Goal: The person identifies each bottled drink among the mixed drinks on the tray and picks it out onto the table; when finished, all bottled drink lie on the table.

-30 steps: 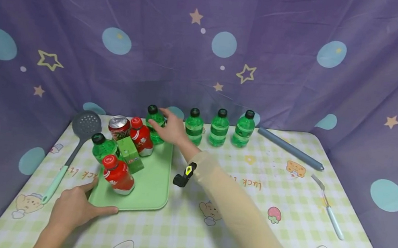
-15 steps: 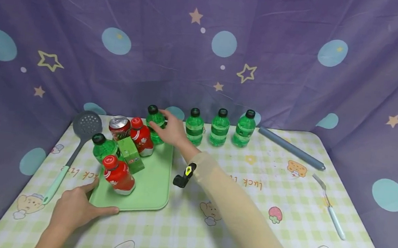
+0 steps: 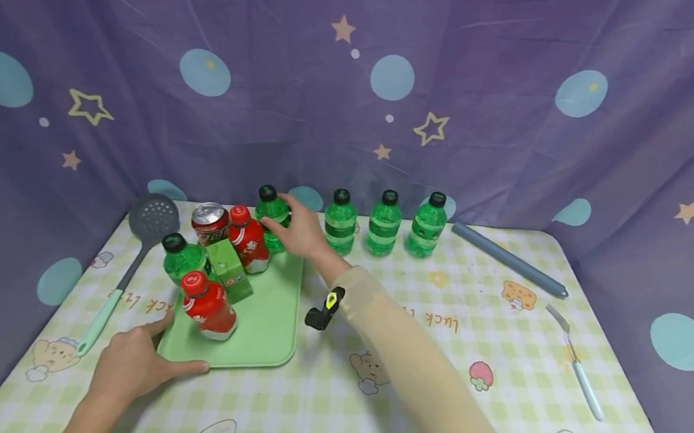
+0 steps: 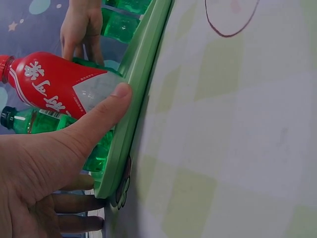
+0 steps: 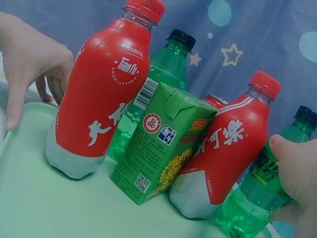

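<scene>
A light green tray [image 3: 265,335] carries the drinks at the left of the table. My left hand [image 3: 131,363] holds its near left corner, thumb along the front rim [image 4: 143,74] and fingers at the left side. At the far right corner, my right hand [image 3: 302,229] grips a green soda bottle [image 5: 250,203] with a black cap, thumb in front and fingers partly hidden behind it. A red bottle [image 3: 210,308], a green drink carton [image 3: 230,271], another red bottle [image 3: 249,238], a second green bottle [image 3: 184,259] and a soda can [image 3: 209,222] crowd the tray.
Three more green bottles [image 3: 382,227] line up along the back, right of the tray. A slotted skimmer [image 3: 152,221] lies left of it. Farther right are a grey-blue rod [image 3: 508,258] and a fork [image 3: 573,357]. A purple curtain [image 3: 306,120] hangs behind the table.
</scene>
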Tool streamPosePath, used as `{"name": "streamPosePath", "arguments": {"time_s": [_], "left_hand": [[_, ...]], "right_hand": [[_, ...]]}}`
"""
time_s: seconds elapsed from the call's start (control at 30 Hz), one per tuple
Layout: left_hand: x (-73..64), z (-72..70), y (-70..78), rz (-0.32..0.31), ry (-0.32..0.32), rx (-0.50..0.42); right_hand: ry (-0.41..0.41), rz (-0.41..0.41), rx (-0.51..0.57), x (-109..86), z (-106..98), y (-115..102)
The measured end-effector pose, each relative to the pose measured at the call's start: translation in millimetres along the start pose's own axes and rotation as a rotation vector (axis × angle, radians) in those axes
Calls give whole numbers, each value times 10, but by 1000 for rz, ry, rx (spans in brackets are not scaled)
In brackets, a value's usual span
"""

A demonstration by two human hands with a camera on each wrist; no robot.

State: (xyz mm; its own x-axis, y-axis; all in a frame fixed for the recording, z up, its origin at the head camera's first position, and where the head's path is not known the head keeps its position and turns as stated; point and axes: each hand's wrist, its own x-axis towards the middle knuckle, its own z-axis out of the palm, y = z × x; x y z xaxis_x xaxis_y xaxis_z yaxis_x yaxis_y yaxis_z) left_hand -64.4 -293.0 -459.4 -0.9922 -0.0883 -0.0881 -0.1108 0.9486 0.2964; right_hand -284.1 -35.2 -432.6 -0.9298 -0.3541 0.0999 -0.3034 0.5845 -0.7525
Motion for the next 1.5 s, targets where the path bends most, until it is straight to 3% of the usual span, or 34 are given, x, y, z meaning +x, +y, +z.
{"name": "streamPosePath", "arguments": {"time_s": [0.2, 0.53, 1.07, 1.3, 1.5], "left_hand": [[43, 1, 32, 7, -11, -4], [84, -8, 36, -11, -51, 6], [60, 10, -10, -3, -39, 8], [41, 2, -12, 5, -23, 2], [33, 10, -22, 18, -11, 2]], "right_hand": [[28, 46, -23, -53, -96, -42], [154, 13, -66, -111, -398, -302], [311, -97, -101, -343, -1285, -563], [360, -97, -96, -566, -1768, -543], [411, -83, -157, -784, -2145, -384]]}}
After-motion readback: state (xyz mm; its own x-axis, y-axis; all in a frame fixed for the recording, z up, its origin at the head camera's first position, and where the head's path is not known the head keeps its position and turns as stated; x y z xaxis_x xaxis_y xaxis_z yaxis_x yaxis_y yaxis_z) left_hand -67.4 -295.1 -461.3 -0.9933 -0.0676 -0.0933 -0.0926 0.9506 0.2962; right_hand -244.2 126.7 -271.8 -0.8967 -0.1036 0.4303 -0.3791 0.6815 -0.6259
